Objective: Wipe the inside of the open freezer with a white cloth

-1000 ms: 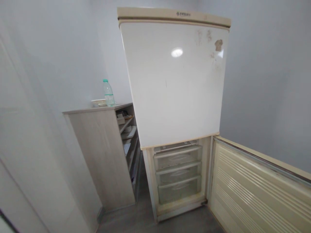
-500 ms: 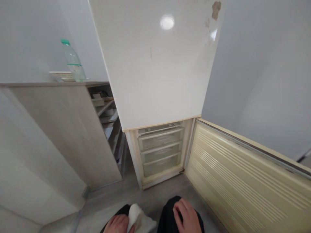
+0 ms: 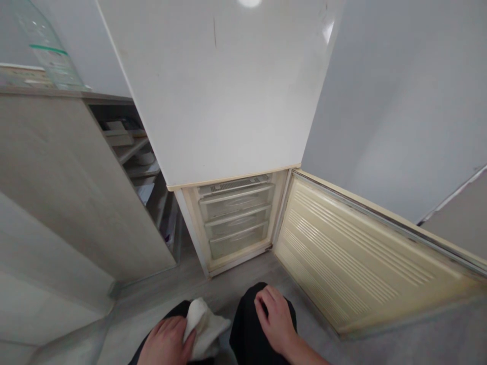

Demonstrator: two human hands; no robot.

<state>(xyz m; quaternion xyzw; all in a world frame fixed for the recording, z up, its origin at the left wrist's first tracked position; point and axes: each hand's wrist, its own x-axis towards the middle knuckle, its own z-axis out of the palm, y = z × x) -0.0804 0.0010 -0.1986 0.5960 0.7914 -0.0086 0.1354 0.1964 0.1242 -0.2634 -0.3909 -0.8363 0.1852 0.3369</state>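
White cloth point(image 3: 205, 324) — left hand point(image 3: 165, 342)

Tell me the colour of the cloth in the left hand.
White: the cloth in the left hand shows best in the head view.

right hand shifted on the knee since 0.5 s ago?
No. The right hand rests on the same black-trousered knee; the left hand holds the white cloth. Only the camera tilted down.

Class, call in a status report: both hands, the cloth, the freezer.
Left hand gripping crumpled white cloth on left knee. Right hand flat on right knee, empty. Cream lower freezer door open; three clear drawers shut.
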